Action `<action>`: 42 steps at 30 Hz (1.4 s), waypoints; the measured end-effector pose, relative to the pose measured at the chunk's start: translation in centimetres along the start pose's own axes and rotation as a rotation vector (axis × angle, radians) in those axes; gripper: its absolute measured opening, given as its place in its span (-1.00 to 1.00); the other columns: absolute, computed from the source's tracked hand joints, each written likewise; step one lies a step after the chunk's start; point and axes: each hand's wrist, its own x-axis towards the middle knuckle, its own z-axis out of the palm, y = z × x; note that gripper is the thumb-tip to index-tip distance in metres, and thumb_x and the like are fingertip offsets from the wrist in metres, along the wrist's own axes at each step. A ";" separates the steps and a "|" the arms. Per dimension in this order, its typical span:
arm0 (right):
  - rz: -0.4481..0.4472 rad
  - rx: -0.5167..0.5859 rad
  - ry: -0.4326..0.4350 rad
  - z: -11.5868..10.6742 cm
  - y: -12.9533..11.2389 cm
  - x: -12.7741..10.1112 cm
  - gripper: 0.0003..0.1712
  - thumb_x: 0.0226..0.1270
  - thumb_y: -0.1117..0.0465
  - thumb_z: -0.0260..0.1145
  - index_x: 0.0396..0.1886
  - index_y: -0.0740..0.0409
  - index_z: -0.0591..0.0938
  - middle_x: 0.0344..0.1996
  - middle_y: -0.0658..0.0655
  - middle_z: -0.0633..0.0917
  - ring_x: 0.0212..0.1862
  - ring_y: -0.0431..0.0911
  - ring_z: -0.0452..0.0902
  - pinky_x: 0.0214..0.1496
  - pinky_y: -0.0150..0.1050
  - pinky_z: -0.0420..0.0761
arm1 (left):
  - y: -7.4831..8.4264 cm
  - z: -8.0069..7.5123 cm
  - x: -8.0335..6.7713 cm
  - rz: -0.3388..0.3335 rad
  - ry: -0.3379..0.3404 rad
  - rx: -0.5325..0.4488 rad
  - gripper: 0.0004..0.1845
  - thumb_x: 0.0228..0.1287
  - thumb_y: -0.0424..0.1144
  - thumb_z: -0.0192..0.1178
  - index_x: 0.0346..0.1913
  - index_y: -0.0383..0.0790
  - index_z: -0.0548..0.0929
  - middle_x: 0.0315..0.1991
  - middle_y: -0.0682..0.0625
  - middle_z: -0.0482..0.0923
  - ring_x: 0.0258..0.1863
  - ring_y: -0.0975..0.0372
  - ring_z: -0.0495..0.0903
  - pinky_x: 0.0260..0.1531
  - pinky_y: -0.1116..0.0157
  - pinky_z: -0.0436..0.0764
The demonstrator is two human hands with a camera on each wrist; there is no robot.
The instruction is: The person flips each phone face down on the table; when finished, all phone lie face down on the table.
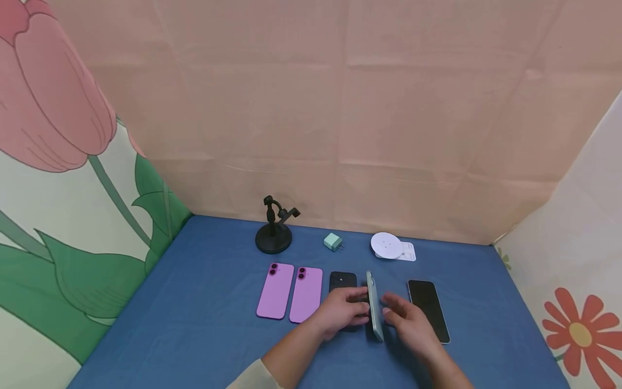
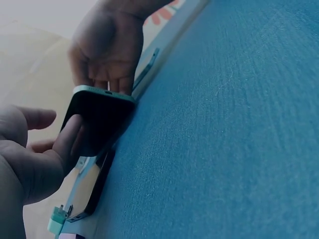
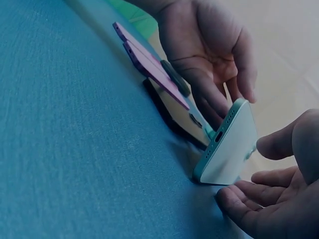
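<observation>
A mint-green phone (image 1: 374, 308) stands on a long edge between my two hands, its pale back (image 3: 232, 149) turned to the right. My left hand (image 1: 340, 310) touches its dark screen (image 2: 97, 122) with extended fingertips. On the other side is my right hand (image 1: 410, 327), fingers loosely bent, thumb near the phone's back and fingertips close to its lower edge. Partly hidden under my left hand lies a black phone (image 1: 343, 279). To the right of my right hand, a phone with a dark screen (image 1: 430, 308) lies flat.
Two purple phones, one (image 1: 275, 292) left of the other (image 1: 307, 292), lie camera side up on the blue cloth (image 1: 194, 324). Behind them stand a black phone stand (image 1: 273, 237), a mint charger plug (image 1: 332, 241) and a white disc (image 1: 387, 246) over a white card-like piece (image 1: 409, 252).
</observation>
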 end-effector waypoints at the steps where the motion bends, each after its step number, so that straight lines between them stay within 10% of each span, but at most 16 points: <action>1: 0.009 -0.015 -0.001 0.0 0.0 0.0 -0.45 0.55 0.26 0.22 0.44 0.38 0.45 0.34 0.34 0.57 0.36 0.20 0.49 0.31 0.13 0.56 | 0.0 0.0 0.0 -0.004 0.006 0.002 -0.47 0.44 -0.37 0.29 0.43 -0.24 0.53 0.28 -0.08 0.57 0.00 0.13 0.73 -0.03 0.18 0.75; 42: 0.033 -0.106 -0.009 -0.6 0.2 0.1 -0.43 0.59 0.17 0.22 0.44 0.39 0.45 0.38 0.35 0.53 0.37 0.24 0.47 0.34 0.20 0.52 | -1.7 -0.4 0.8 -0.029 0.085 0.049 -0.41 0.35 -0.47 0.34 0.43 -0.26 0.53 0.04 -0.05 0.57 -0.04 0.18 0.72 -0.08 0.21 0.76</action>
